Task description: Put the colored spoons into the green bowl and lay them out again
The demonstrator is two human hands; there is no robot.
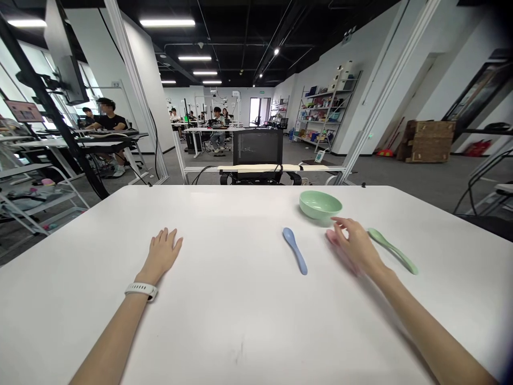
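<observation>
Head view: near 10 o'clock on the white table [216,315], the left hand [163,252] lies flat, fingers spread. A blue spoon [295,251] points to 11. Near 2 o'clock, a blurry pink spoon [333,238] runs from 11 to 5, round end at 11. Above it, the right hand [356,246] has loosely bent fingers; I cannot tell if they touch.

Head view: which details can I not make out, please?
In the head view:
Pink utensil: partly hidden by the right hand, and blurred; contact with the fingers unclear.
Left hand: palm hidden underneath.
Both forearms: cut off by the bottom edge.
Shelf items: too small.
</observation>
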